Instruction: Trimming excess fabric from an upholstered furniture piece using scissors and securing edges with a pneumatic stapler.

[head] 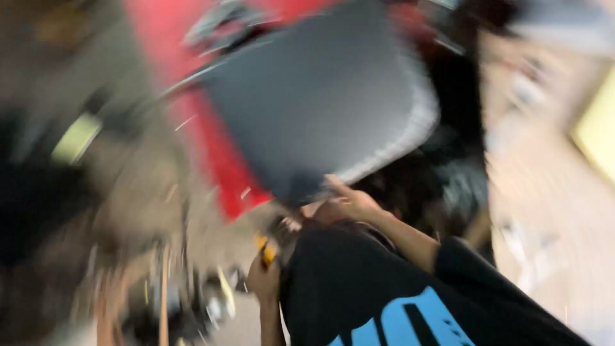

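Observation:
The whole view is smeared by motion. Neither my left hand nor my right hand shows in it. A person in a black shirt with a blue print [378,301] is bent over just below the middle. One of their hands [351,200] is raised against the lower edge of a large dark grey panel [320,96]. Their other hand [264,277] is lower and to the left, closed around a small yellow and black object [266,251]. I cannot tell what that object is.
A red body or frame [221,160] lies behind and to the left of the grey panel. Dark blurred clutter fills the lower left. Pale flooring [544,192] with scattered white scraps runs down the right, and a yellow shape [599,128] sits at the right edge.

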